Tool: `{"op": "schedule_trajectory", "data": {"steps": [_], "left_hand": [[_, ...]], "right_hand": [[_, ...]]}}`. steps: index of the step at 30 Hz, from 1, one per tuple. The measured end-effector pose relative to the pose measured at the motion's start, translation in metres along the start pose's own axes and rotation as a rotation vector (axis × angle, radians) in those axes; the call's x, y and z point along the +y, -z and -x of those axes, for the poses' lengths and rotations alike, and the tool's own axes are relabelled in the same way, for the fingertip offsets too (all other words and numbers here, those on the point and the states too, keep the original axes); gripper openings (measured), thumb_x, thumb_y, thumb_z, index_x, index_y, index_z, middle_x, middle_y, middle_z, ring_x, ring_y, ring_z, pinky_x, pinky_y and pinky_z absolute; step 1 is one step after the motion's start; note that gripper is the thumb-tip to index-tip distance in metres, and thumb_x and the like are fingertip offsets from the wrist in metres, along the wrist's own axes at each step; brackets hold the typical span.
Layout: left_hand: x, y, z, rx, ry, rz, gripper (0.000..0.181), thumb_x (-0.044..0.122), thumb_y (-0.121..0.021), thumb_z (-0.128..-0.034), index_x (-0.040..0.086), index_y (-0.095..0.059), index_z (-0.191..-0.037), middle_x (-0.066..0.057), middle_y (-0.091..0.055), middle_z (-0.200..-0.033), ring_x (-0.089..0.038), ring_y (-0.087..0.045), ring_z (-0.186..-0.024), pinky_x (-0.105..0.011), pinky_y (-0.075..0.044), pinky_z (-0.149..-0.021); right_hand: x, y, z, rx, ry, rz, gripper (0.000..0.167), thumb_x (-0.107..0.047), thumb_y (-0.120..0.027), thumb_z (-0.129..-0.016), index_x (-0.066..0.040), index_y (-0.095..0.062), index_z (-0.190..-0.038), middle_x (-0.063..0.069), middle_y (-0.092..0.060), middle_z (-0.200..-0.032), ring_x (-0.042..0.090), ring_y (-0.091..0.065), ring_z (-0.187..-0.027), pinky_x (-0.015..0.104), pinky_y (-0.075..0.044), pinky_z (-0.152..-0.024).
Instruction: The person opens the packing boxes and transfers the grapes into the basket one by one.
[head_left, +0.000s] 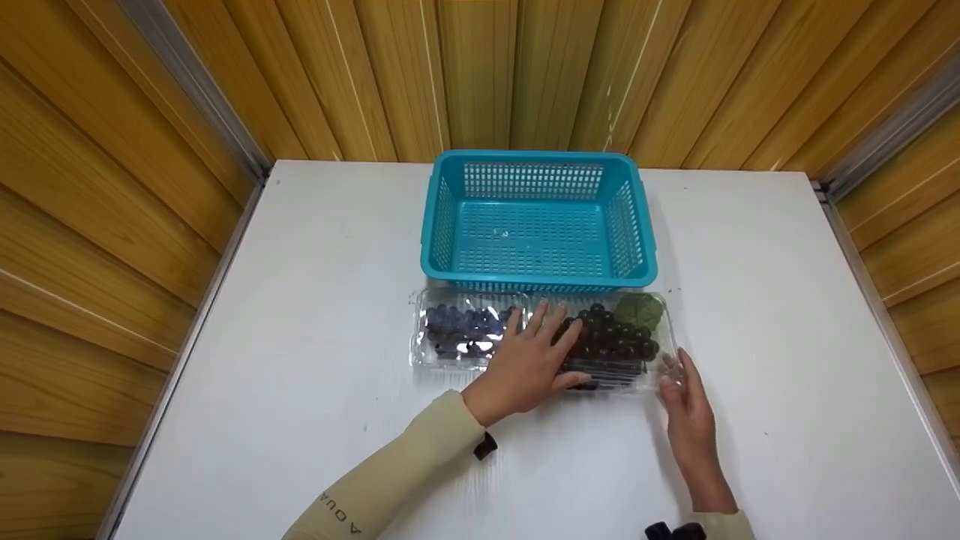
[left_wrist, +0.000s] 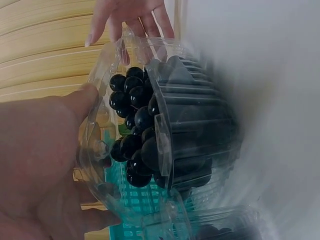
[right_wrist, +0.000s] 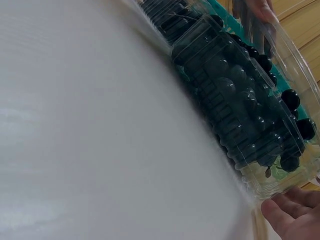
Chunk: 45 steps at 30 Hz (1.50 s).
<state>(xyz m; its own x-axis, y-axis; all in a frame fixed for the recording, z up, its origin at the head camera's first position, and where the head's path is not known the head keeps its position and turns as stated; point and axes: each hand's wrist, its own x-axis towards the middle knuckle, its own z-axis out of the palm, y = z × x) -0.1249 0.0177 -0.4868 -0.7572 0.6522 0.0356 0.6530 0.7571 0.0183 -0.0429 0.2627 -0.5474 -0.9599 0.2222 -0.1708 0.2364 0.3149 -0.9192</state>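
Down at the near side of the white worktop (head_left: 337, 315), there's the right sleeve (head_left: 724, 526), a black wrist piece (head_left: 675, 532) beside it. The left sleeve (head_left: 405, 457) slants from the near left towards the middle, dark lettering along it, another black piece (head_left: 485, 446) under the cuff.

And here are the hands! The right hand (head_left: 690, 424) stands on edge, reaching away from the near side, its fingers straight and slightly apart behind the end wall of the right-hand container (head_left: 630, 376), thumb at the near right corner. The left hand (head_left: 525, 367) lies palm down across the place where the two containers meet: fingers spread wide, tips towards the far edge, thumb stretched out to the right, no grip there at all.

Under and around it, mid-worktop, that clear right-hand container shows dark grapes (head_left: 611, 337), with a green leaf-like piece (head_left: 639, 310) at its far right corner. Just to its left, the left-hand container (head_left: 417, 351) carries bluish-purple grapes (head_left: 457, 321) under shiny plastic.

Right behind the pair, a turquoise basket (head_left: 540, 280) sits near the far edge, and beyond that edge rise the yellow-brown panelled walls (head_left: 480, 75).
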Motion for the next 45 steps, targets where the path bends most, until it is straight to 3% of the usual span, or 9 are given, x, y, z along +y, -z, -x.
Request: {"op": "schedule_trajectory", "data": {"steps": [5, 7, 14, 17, 19, 22, 25, 37, 45], "left_hand": [[-0.001, 0.0015, -0.0012, 0.015, 0.001, 0.02, 0.074, 0.068, -0.027, -0.0944, 0.021, -0.031, -0.152, -0.009, -0.03, -0.158, -0.033, -0.028, -0.146, -0.057, -0.029, -0.114], [-0.001, 0.0019, -0.0012, 0.019, -0.002, 0.016, 0.074, 0.068, -0.027, -0.0943, 0.021, -0.032, -0.152, -0.009, -0.03, -0.158, -0.033, -0.029, -0.146, -0.057, -0.03, -0.114], [-0.0005, 0.0004, -0.0014, 0.025, -0.001, 0.027, 0.074, 0.069, -0.025, -0.0944, 0.021, -0.033, -0.151, -0.009, -0.031, -0.158, -0.033, -0.029, -0.146, -0.057, -0.029, -0.114], [-0.0006, 0.001, -0.0014, 0.024, 0.001, 0.036, 0.075, 0.069, -0.025, -0.0943, 0.021, -0.032, -0.152, -0.009, -0.031, -0.158, -0.034, -0.028, -0.146, -0.057, -0.028, -0.114], [-0.0008, 0.0009, -0.0017, 0.028, 0.002, 0.048, 0.075, 0.069, -0.026, -0.0944, 0.021, -0.033, -0.151, -0.01, -0.031, -0.158, -0.034, -0.029, -0.146, -0.057, -0.028, -0.114], [-0.0012, 0.001, -0.0022, 0.043, 0.004, 0.066, 0.074, 0.068, -0.026, -0.0947, 0.02, -0.034, -0.151, -0.01, -0.032, -0.157, -0.034, -0.03, -0.145, -0.057, -0.028, -0.114], [-0.0018, 0.0015, -0.0027, 0.054, 0.006, 0.077, 0.074, 0.068, -0.026, -0.0947, 0.02, -0.034, -0.151, -0.01, -0.033, -0.157, -0.033, -0.03, -0.145, -0.057, -0.028, -0.114], [-0.0043, 0.0081, -0.0034, 0.015, 0.009, 0.101, 0.075, 0.069, -0.024, -0.0944, 0.022, -0.032, -0.152, -0.009, -0.03, -0.158, -0.033, -0.028, -0.146, -0.057, -0.024, -0.116], [-0.0054, 0.008, -0.0055, 0.003, 0.009, 0.112, 0.075, 0.07, -0.023, -0.094, 0.023, -0.032, -0.152, -0.008, -0.029, -0.159, -0.033, -0.024, -0.147, -0.058, -0.023, -0.117]], "right_hand": [[0.0035, -0.0014, -0.0003, 0.015, -0.042, 0.067, 0.087, -0.034, -0.063, -0.093, -0.039, -0.001, -0.155, 0.008, -0.024, -0.16, 0.033, -0.029, -0.144, 0.001, -0.033, -0.09], [0.0041, -0.0022, -0.0003, 0.023, -0.046, 0.06, 0.092, -0.035, -0.068, -0.09, -0.04, -0.002, -0.154, 0.009, -0.024, -0.16, 0.034, -0.03, -0.144, 0.003, -0.034, -0.094], [0.0037, -0.0043, 0.0004, 0.043, -0.056, 0.016, 0.096, -0.035, -0.07, -0.088, -0.034, -0.001, -0.156, 0.011, -0.021, -0.16, 0.036, -0.029, -0.144, 0.043, -0.033, -0.113], [0.0037, -0.0044, 0.0001, 0.048, -0.062, 0.003, 0.095, -0.036, -0.069, -0.089, -0.033, -0.001, -0.156, 0.012, -0.02, -0.161, 0.037, -0.027, -0.145, 0.049, -0.031, -0.114], [0.0039, -0.0044, -0.0005, 0.048, -0.054, 0.009, 0.091, -0.038, -0.064, -0.092, -0.03, 0.0, -0.156, 0.012, -0.021, -0.16, 0.036, -0.028, -0.145, 0.043, -0.033, -0.114], [0.004, -0.0043, -0.0009, 0.037, -0.042, 0.014, 0.083, -0.039, -0.056, -0.096, -0.025, 0.0, -0.157, 0.011, -0.025, -0.159, 0.032, -0.03, -0.144, 0.021, -0.038, -0.109], [0.0037, -0.004, -0.0007, 0.018, -0.035, 0.011, 0.078, -0.037, -0.051, -0.099, -0.021, -0.001, -0.157, 0.012, -0.027, -0.158, 0.029, -0.031, -0.145, 0.004, -0.034, -0.099], [0.0055, -0.0044, -0.0014, 0.014, -0.024, 0.017, 0.072, -0.034, -0.047, -0.101, -0.02, -0.005, -0.157, 0.011, -0.024, -0.159, 0.028, -0.03, -0.145, 0.001, -0.033, -0.096], [0.0086, -0.004, -0.002, 0.031, -0.002, 0.03, 0.063, -0.027, -0.044, -0.103, -0.017, -0.012, -0.156, 0.014, -0.035, -0.155, 0.028, -0.035, -0.142, -0.003, -0.032, -0.09]]}}
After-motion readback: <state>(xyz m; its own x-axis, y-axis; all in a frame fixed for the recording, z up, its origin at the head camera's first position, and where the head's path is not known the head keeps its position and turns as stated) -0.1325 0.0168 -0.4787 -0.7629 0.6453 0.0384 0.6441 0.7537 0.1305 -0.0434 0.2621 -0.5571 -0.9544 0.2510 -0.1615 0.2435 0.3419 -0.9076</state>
